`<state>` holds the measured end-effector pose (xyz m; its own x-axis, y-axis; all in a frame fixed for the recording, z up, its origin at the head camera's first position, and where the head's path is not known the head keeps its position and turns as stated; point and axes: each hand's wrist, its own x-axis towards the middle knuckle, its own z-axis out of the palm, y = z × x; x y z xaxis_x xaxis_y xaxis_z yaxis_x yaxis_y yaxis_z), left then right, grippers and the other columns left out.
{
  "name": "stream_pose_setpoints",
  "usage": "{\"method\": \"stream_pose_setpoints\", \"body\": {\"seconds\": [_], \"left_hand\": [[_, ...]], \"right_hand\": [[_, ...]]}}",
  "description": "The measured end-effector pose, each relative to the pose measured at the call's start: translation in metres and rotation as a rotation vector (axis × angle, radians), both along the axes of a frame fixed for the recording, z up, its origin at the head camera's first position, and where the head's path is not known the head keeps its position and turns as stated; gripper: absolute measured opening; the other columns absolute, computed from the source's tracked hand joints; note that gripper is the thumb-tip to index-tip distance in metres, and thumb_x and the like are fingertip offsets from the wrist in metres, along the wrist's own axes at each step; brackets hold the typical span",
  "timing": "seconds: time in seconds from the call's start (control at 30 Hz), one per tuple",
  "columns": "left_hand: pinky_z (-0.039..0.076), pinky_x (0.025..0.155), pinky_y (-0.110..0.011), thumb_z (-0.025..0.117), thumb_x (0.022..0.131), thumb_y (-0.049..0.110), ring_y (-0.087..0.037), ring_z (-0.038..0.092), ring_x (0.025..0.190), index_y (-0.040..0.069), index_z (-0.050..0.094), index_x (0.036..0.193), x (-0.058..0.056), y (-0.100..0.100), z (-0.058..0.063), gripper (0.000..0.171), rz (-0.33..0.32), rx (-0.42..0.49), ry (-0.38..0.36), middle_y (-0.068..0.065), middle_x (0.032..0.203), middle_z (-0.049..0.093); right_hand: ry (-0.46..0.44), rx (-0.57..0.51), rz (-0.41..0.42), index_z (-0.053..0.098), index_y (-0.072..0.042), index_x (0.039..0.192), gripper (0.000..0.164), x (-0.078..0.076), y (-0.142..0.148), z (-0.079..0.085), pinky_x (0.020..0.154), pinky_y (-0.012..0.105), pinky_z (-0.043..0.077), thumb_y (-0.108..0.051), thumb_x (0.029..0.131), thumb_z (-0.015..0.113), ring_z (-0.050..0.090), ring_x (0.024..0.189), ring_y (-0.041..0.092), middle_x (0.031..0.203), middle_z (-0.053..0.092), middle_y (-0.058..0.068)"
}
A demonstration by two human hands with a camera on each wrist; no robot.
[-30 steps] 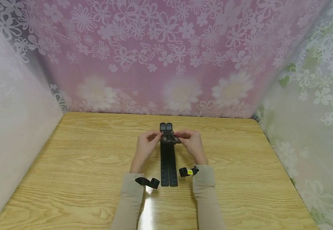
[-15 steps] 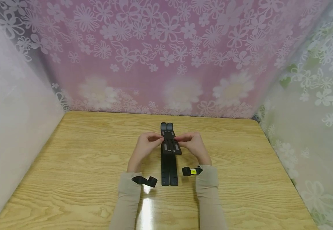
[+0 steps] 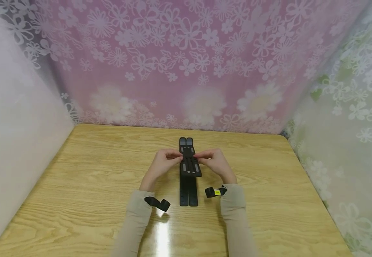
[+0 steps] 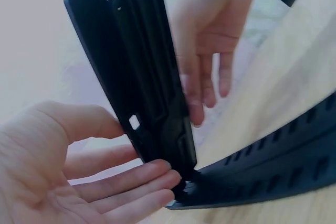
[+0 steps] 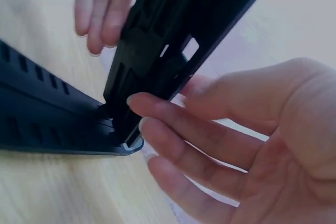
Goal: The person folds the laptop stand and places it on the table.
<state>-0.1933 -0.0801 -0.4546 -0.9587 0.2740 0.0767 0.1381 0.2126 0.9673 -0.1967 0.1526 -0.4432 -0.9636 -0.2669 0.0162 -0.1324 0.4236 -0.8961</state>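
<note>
A black folding laptop stand (image 3: 188,194) lies lengthwise on the wooden table, its two slotted base strips running toward the person. Hinged near its far end, a raised panel (image 4: 126,40) slopes up over the base. It has grey pads and long grooves. My left hand (image 3: 158,165) pinches the panel's left edge between thumb and fingers, close to the hinge. Opposite it, my right hand (image 3: 218,164) pinches the right edge. In the right wrist view, the slotted base (image 5: 42,114) meets the panel beside the right fingertips (image 5: 139,100).
Black straps hang from both cuffs, the left strap (image 3: 157,204) and the yellow-tagged right strap (image 3: 215,192). The wooden table (image 3: 76,200) ends at a pink flowered curtain (image 3: 173,71), with pale curtains at both sides.
The panel's free edge has swung toward the person and its face now shows longer in the head view. Both hands have shifted slightly nearer, keeping hold of its edges.
</note>
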Motion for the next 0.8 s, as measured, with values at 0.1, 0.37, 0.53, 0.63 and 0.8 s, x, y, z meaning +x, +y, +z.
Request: {"method": "stream_pose_setpoints", "body": {"seconds": [0.1,0.37,0.53,0.63,0.8], "left_hand": [[0.057,0.081,-0.038,0.070,0.093,0.010,-0.026,0.070,0.093,-0.004,0.073,0.109,0.000,0.000,-0.002,0.021,-0.005,0.010,-0.010,-0.017,0.108,0.071],[0.056,0.083,-0.037,0.066,0.094,0.003,-0.031,0.068,0.097,-0.010,0.070,0.109,0.012,-0.001,0.014,0.020,-0.014,-0.017,0.027,-0.023,0.112,0.069],[0.057,0.082,-0.033,0.069,0.093,0.007,-0.023,0.069,0.095,-0.001,0.074,0.108,0.008,-0.001,-0.010,0.018,0.004,-0.026,0.043,-0.014,0.109,0.072],[0.057,0.079,-0.033,0.068,0.093,0.006,-0.023,0.069,0.094,-0.001,0.074,0.110,0.012,-0.002,-0.013,0.019,-0.009,-0.042,0.049,-0.013,0.108,0.072],[0.057,0.080,-0.034,0.069,0.091,0.002,-0.025,0.070,0.094,-0.003,0.073,0.110,0.016,-0.002,-0.022,0.020,-0.032,-0.045,0.055,-0.015,0.108,0.072]], "right_hand": [[0.025,0.001,0.035,0.074,0.001,0.111,0.022,0.000,0.002,-0.002,0.079,0.048,0.057,0.002,0.095,0.060,0.068,0.092,0.028,0.111,0.071,0.018],[0.041,0.001,0.018,0.069,0.005,0.118,0.030,0.014,-0.005,0.001,0.080,0.050,0.057,-0.017,0.102,0.058,0.068,0.096,0.029,0.112,0.070,0.020],[0.072,0.074,-0.061,0.070,-0.003,0.123,0.032,0.021,-0.011,-0.010,0.082,0.041,0.056,-0.024,0.098,0.065,0.066,0.103,0.025,0.118,0.070,0.012],[0.059,0.086,-0.091,0.070,-0.007,0.123,0.031,0.027,-0.014,-0.015,0.084,0.042,0.055,-0.023,0.097,0.066,0.065,0.106,0.023,0.117,0.071,0.008],[0.067,0.083,-0.109,0.069,-0.004,0.124,0.033,0.033,-0.017,-0.025,0.081,0.040,0.056,-0.015,0.093,0.071,0.066,0.099,0.022,0.109,0.072,0.009]]}}
